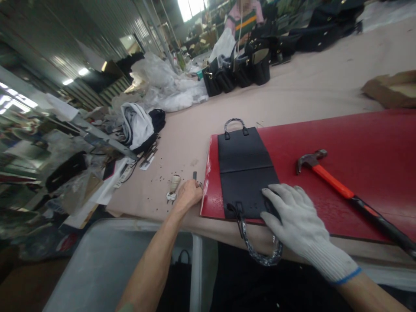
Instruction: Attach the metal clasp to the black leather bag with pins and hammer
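A black leather panel (247, 167) lies flat on a red board (341, 138), with one wrapped handle (234, 121) at its far edge and another (260, 255) hanging over the table's front edge. My right hand (289, 212), in a white knitted glove, touches the panel's lower right corner, its thumb and fingers apart around the handle's base. Bare, my left hand (190, 193) is closed at the board's left edge; a small dark metal piece (195, 175) shows by its fingers, but what it grips is too small to name. A hammer (338, 182) with a red and black handle lies on the board.
Just left of my left hand is a pale roll-like object (174, 184) among small dark bits. Black bags (240, 71) and plastic wrap (175, 91) lie farther back. A person (245, 19) is beyond them. A bin (113, 260) stands below the table edge.
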Demonstrator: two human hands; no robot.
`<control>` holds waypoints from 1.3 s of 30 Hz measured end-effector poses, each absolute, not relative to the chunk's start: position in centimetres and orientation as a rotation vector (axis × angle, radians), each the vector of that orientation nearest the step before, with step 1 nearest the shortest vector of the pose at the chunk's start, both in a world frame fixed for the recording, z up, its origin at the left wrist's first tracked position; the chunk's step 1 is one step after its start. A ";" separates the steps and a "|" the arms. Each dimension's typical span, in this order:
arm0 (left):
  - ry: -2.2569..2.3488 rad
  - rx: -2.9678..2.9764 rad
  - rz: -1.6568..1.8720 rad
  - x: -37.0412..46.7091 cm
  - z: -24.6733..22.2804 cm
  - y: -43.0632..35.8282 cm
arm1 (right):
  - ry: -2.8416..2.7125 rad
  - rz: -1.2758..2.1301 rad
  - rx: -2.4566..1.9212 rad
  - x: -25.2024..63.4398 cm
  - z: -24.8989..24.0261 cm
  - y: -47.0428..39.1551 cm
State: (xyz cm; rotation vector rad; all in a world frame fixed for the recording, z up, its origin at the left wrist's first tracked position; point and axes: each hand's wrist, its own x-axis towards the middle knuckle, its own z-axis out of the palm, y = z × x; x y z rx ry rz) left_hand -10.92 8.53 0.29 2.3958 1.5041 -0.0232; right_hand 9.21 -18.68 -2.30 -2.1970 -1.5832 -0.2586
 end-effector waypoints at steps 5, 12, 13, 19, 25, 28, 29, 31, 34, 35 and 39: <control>1.401 2.029 0.407 -11.7 0.9 8.2 | -1.566 -0.178 -2.225 8.8 -1.7 -18.9; 0.745 1.205 0.682 -6.5 0.6 -0.3 | -1.539 -0.132 -2.256 8.6 -1.5 -19.0; 0.709 1.201 0.658 -5.6 0.4 -1.4 | -1.537 -0.132 -2.252 8.6 -1.5 -19.0; 0.635 1.443 0.602 -4.0 -0.3 -4.1 | -1.522 -0.132 -2.245 8.4 -1.5 -18.9; 0.625 1.538 0.592 -4.6 -0.7 -3.9 | -1.514 -0.117 -2.245 8.4 -1.3 -18.8; 0.622 1.541 0.602 -4.7 -1.0 -3.9 | -1.510 -0.110 -2.239 8.4 -1.3 -18.9; 0.616 1.542 0.604 -4.7 -1.1 -3.9 | -1.508 -0.108 -2.238 8.4 -1.3 -18.9; 0.602 1.535 0.609 -4.8 -1.2 -4.0 | -1.503 -0.104 -2.238 8.5 -1.4 -18.9; 0.588 1.517 0.625 -4.9 -1.2 -4.0 | -1.498 -0.103 -2.235 8.5 -1.5 -18.9; 0.586 1.517 0.625 -4.9 -1.3 -4.0 | -1.497 -0.104 -2.233 8.5 -1.5 -18.9; 0.570 1.519 0.619 -5.0 -1.5 -3.9 | -1.495 -0.103 -2.229 8.4 -1.4 -19.0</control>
